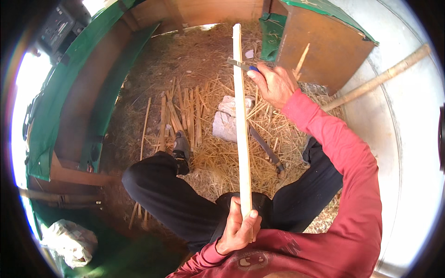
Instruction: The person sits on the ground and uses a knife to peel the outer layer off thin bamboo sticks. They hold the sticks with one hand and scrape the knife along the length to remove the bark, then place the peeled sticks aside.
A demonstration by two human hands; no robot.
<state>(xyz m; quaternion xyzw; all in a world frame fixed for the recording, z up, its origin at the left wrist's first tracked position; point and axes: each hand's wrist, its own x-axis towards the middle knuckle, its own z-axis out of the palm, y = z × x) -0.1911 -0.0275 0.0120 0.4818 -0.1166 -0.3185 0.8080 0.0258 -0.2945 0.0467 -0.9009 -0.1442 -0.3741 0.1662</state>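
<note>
A long pale wooden strip (241, 120) stretches away from my lap, its far end raised over the ground. Low against my body, my left hand (240, 227) is wrapped round its near end, thumb on top. My right hand (276, 83) grips a knife by its blue handle (253, 69). The knife's blade (238, 63) lies across the strip near the far end and touches it. Below the strip sit pale stone blocks (225, 125) among wood shavings (215, 157). A dark, long-bladed tool (266, 149) rests on the shavings by my right leg.
Several split wood strips (185, 111) lie beyond my left foot (181, 148). A green-edged wooden partition (76, 102) stands on the left, a brown board (324, 46) at the far right. A pole (380, 79) leans on the pale right wall. A white bag (69, 243) sits lower left.
</note>
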